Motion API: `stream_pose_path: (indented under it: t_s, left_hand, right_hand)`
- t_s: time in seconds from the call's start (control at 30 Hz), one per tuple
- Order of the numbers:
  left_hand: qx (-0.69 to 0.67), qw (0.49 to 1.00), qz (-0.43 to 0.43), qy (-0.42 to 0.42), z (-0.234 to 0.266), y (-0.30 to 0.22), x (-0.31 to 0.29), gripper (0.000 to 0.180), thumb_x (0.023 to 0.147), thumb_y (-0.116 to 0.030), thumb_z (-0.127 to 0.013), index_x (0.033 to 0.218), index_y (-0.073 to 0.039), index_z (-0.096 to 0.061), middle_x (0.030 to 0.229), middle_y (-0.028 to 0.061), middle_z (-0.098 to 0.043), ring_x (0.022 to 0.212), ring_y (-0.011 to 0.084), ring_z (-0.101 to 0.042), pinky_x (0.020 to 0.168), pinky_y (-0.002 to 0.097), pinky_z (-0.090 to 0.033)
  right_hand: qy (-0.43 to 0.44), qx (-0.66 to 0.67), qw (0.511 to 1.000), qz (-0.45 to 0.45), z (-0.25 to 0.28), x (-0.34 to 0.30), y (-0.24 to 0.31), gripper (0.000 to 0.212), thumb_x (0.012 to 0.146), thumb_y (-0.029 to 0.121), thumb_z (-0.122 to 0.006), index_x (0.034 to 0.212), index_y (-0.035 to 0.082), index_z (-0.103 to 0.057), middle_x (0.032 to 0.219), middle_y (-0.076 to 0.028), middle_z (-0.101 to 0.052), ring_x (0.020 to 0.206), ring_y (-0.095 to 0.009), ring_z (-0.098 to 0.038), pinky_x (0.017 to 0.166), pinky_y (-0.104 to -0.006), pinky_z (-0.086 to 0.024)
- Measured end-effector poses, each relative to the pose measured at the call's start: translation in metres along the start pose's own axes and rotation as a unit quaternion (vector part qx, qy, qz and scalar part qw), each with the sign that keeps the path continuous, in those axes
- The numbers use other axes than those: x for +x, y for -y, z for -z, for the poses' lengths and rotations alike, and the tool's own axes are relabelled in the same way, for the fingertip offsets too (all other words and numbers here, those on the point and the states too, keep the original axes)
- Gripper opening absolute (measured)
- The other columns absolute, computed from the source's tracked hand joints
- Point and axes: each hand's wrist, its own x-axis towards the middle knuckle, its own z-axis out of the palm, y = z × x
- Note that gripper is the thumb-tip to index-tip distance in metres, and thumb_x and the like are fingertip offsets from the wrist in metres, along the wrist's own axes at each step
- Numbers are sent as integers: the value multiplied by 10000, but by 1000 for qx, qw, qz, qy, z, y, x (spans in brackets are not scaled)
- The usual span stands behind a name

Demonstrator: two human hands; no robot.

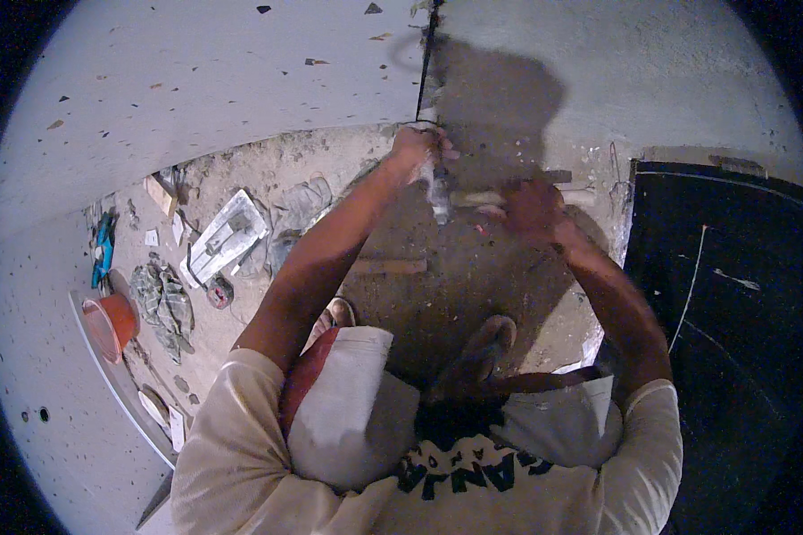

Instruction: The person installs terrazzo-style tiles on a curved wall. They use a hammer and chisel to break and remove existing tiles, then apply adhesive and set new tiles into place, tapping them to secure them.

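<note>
- At the far left of the frame, a blue object (103,248) lies on the dusty floor by the pale wall; its kind cannot be told.
- Below it, at middle left, an orange bucket (111,325) stands tipped toward the view; what is in it cannot be made out.
- Just right of the bucket lies a crumpled grey-green cloth (164,306).
- Near the lower left edge, a small flat white paper (177,428) lies on the floor beside an oval pale object.
- At upper left of centre, a flat white rectangular tray (224,234) lies tilted on the ground, with a small round dark thing just below it.
- Right of the tray sits a crumpled grey sack (300,207).
- At upper centre, the left hand (416,148) is closed around the top of a chisel (436,189), which points down beside a dark vertical groove in the wall (425,62).
- Just right of centre, the right hand (532,212) is curled shut on a pale wooden handle (478,198) lying level; its head is hidden or blurred, so the tool cannot be told for sure.
- At the right of the frame stands a black panel (723,294) with thin white lines across it.
</note>
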Motion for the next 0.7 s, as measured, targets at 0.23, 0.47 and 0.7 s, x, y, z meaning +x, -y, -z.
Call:
stream_pose_path:
  t_s: [0.23, 0.47, 0.7]
  left_hand:
    - [-44, 999, 10, 2, -12, 6, 1, 143, 878, 92, -498, 972, 21, -579, 805, 156, -642, 715, 333, -704, 624, 436, -597]
    - [44, 997, -62, -3, -5, 15, 9, 140, 882, 79, -485, 972, 34, -583, 852, 190, -665, 735, 363, -711, 639, 448, -604]
    - [-63, 997, -9, 43, 20, 18, 17, 151, 884, 61, -486, 988, 54, -595, 835, 195, -679, 764, 364, -718, 589, 418, -576]
  right_hand:
    - [-195, 46, 975, 99, -63, -12, -13, 558, 871, 594, -578, 1071, 83, -680, 979, -179, -704, 912, -382, -682, 798, -521, -537]
    - [-174, 56, 983, 15, -30, -17, 4, 615, 861, 631, -574, 1107, 75, -666, 978, -184, -703, 916, -388, -680, 789, -528, -535]
    - [-51, 42, 995, -74, -2, -2, 3, 637, 870, 633, -558, 1118, 57, -666, 985, -183, -702, 932, -379, -679, 816, -494, -534]
